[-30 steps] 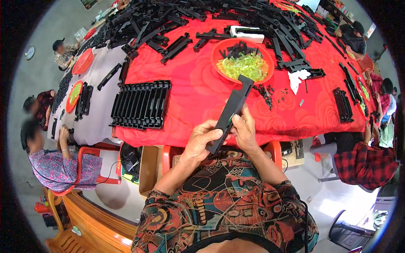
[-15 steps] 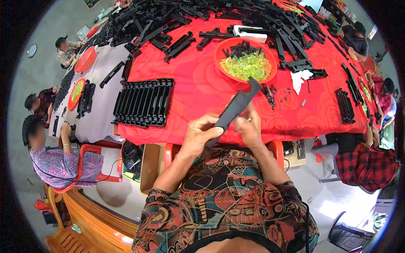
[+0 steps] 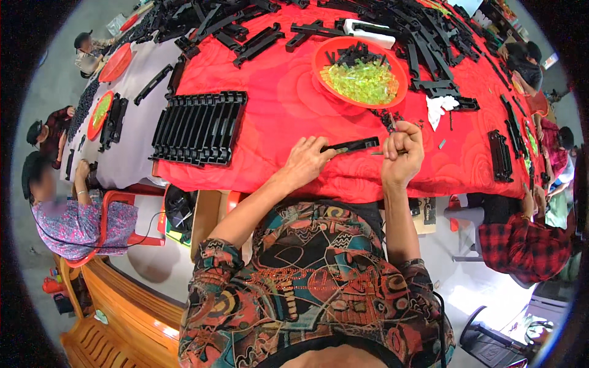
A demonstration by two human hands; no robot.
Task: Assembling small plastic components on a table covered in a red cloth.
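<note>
My left hand (image 3: 304,162) grips one end of a long black plastic part (image 3: 361,145), held low over the red cloth near the table's front edge. To the right of the part's far end, my right hand (image 3: 404,156) is closed round a thin stick-like tool (image 3: 377,153), whose slim tip points left; its exact kind is too small to tell. Beyond my hands stands a red bowl (image 3: 318,78) with yellow-green translucent pieces (image 3: 362,84) and small black pieces (image 3: 356,55). A neat row of black plastic parts (image 3: 199,129) lies to the left.
Loose black parts (image 3: 429,46) are heaped along the far side. A crumpled white tissue (image 3: 440,110) and small black scraps (image 3: 388,118) lie right of the bowl. People sit at both sides, one in a patterned top (image 3: 80,224), another in a checked shirt (image 3: 521,242).
The black part has swung from steeply tilted to nearly level and sits further over the table. My right hand has moved right, off the part, and now shows a thin tool. The view has shifted slightly.
</note>
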